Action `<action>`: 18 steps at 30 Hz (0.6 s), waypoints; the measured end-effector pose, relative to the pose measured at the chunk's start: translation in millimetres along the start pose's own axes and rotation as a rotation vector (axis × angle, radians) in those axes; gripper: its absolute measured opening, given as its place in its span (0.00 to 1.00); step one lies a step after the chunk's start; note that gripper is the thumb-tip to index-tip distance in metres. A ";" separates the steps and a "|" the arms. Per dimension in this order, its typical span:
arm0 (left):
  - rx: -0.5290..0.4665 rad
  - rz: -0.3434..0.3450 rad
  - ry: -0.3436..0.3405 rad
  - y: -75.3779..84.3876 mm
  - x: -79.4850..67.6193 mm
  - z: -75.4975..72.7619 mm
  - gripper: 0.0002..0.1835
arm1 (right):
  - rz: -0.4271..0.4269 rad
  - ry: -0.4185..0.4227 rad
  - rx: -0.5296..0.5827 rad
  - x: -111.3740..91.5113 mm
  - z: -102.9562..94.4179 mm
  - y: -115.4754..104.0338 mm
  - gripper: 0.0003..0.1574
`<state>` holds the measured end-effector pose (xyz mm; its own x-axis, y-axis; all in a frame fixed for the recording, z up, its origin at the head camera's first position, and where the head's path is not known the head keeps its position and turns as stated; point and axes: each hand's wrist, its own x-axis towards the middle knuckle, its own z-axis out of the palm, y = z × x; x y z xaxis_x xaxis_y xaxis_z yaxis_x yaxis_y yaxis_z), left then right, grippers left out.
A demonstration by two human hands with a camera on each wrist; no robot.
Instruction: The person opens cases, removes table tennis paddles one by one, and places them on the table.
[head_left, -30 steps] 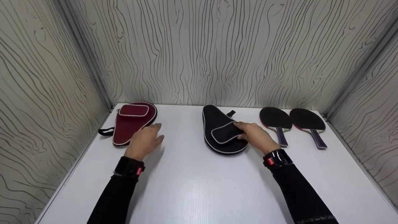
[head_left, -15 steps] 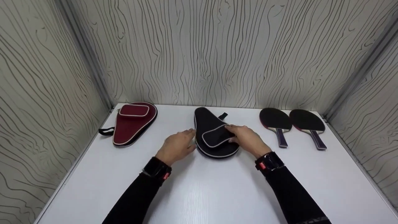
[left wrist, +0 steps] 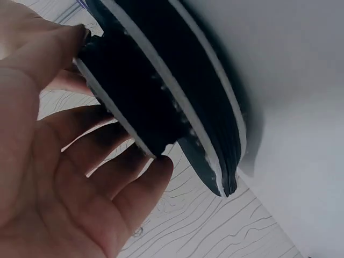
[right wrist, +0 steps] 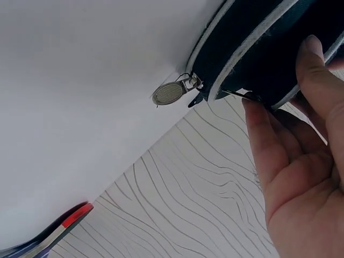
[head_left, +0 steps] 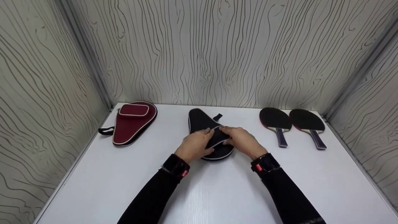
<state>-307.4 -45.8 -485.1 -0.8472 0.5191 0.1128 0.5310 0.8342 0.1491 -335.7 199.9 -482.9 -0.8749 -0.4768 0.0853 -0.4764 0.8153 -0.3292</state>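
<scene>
A black table tennis bat case with white piping lies on the white table, its wide end towards me. My right hand pinches the raised pocket on its front, thumb on the near side, fingers on the far side. Over the pocket's left part lies my left hand; its loosely spread fingers touch the pocket in the left wrist view. Both hands hide much of the pocket in the head view. A metal zip pull hangs at the case's edge in the right wrist view.
To the left lies a red bat case with a black strap. Two table tennis bats with black faces and purple handles lie side by side at the right. A wood-grain panel stands behind the white table.
My left hand has come across from beside the red case onto the black case. The right hand and the black case have shifted left and slightly nearer.
</scene>
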 end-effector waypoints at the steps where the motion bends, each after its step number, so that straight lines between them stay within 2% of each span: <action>1: -0.002 0.002 0.007 0.1 0.7 0.8 0.43 | -0.010 -0.008 0.017 -1.0 -1.4 2.1 0.38; 5: -0.040 0.002 0.020 -0.1 1.1 2.2 0.41 | -0.035 -0.008 0.067 -8.1 -9.6 14.8 0.35; 10: -0.060 0.004 0.022 -0.6 -0.1 1.6 0.41 | 0.021 0.039 0.047 -17.7 -18.3 29.6 0.31; 18: -0.071 -0.013 0.009 -1.0 -2.3 1.9 0.41 | 0.098 0.041 -0.014 -18.2 -8.3 37.7 0.07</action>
<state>-306.0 -47.5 -487.4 -0.8541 0.5064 0.1188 0.5200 0.8253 0.2202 -338.5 242.0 -489.2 -0.9199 -0.3814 0.0917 -0.3897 0.8619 -0.3245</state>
